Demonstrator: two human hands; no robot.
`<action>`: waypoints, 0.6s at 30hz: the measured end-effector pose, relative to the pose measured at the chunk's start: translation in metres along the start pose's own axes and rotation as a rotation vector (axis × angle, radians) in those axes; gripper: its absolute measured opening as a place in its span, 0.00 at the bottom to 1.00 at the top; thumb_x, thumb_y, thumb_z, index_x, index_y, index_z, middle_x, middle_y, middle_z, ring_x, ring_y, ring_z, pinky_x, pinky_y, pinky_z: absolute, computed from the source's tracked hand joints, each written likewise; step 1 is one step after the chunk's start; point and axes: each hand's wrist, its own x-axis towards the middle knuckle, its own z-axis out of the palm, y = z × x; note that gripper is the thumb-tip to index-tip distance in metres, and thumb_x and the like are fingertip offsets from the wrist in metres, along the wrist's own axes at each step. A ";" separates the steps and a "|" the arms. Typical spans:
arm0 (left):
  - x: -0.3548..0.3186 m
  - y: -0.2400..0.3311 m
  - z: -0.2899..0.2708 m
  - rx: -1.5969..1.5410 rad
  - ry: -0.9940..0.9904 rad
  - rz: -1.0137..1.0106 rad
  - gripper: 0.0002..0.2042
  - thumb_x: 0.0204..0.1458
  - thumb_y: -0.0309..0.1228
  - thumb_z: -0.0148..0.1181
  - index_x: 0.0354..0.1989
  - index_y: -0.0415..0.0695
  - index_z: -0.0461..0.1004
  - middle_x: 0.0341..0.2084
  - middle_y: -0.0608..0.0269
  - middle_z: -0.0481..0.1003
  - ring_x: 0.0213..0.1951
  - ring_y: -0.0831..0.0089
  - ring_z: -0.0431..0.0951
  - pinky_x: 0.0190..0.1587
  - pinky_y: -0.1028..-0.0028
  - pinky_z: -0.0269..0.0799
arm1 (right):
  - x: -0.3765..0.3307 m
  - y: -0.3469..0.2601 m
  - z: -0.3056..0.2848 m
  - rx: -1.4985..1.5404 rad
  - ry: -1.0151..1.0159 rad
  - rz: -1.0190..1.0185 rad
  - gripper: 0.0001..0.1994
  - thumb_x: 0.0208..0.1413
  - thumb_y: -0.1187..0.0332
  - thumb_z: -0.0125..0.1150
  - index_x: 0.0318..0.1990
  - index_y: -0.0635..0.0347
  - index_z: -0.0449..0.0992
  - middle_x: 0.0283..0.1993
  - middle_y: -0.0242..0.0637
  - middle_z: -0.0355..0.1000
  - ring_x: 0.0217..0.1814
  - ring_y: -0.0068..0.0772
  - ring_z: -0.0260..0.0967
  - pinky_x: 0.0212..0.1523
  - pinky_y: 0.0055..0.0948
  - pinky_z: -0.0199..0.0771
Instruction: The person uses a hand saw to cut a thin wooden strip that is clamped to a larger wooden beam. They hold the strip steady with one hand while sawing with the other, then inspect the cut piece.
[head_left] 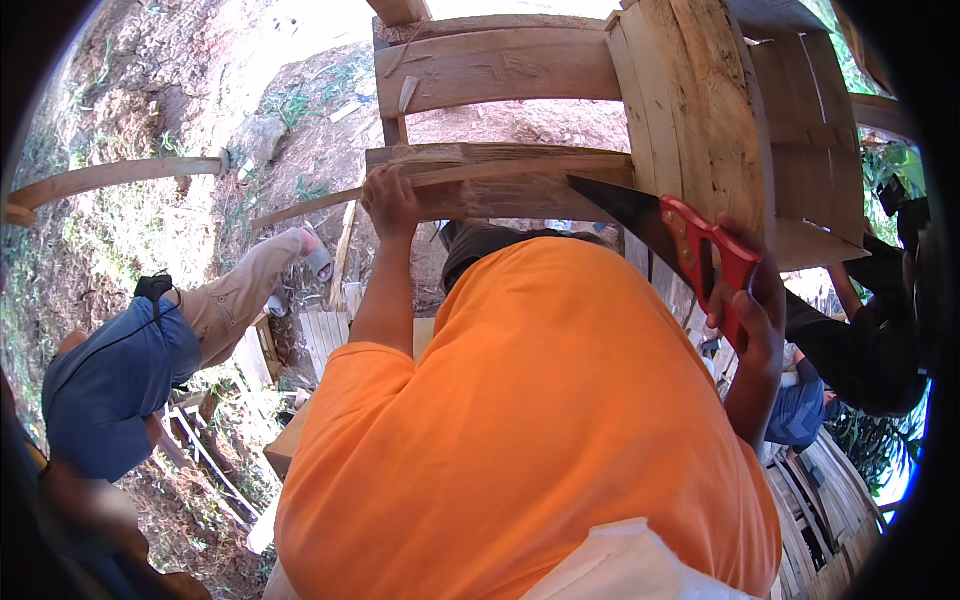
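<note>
My right hand (752,300) is closed around the red handle of a handsaw (642,218). Its dark blade points up and to the left, and the tip lies by the edge of a wooden slat (540,197). A thin wooden strip (310,206) runs along this slat and juts out past its left end. My left hand (390,203) grips the strip near that end, fingers bent over the top. Whether the saw teeth touch the wood, I cannot tell.
Ahead is a slatted wooden frame (500,72), with a thick upright board (690,100) at its right. A curved wooden rail (120,175) crosses the far left. One person in a blue shirt (120,370) bends at left; others are at right. Wood pieces (325,335) lie around.
</note>
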 end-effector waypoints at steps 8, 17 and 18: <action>0.020 0.014 -0.010 -0.061 -0.252 0.418 0.12 0.55 0.41 0.64 0.47 0.57 0.79 0.42 0.67 0.73 0.49 0.59 0.75 0.53 0.53 0.70 | -0.017 0.015 -0.008 0.038 0.033 0.037 0.37 0.56 0.56 0.73 0.66 0.68 0.65 0.34 0.41 0.77 0.26 0.23 0.73 0.30 0.22 0.73; -0.013 0.048 -0.017 -0.083 -0.378 0.485 0.06 0.56 0.37 0.63 0.38 0.53 0.74 0.36 0.64 0.72 0.39 0.57 0.79 0.39 0.56 0.77 | -0.014 0.007 -0.010 0.092 -0.047 0.040 0.27 0.57 0.66 0.67 0.61 0.72 0.71 0.34 0.45 0.76 0.24 0.22 0.72 0.26 0.19 0.74; -0.021 0.050 -0.018 -0.077 -0.394 0.455 0.06 0.56 0.37 0.63 0.38 0.53 0.74 0.36 0.63 0.72 0.40 0.56 0.79 0.39 0.55 0.77 | -0.011 0.006 -0.011 0.084 -0.087 0.048 0.26 0.57 0.67 0.67 0.60 0.72 0.71 0.34 0.45 0.76 0.24 0.22 0.72 0.27 0.19 0.74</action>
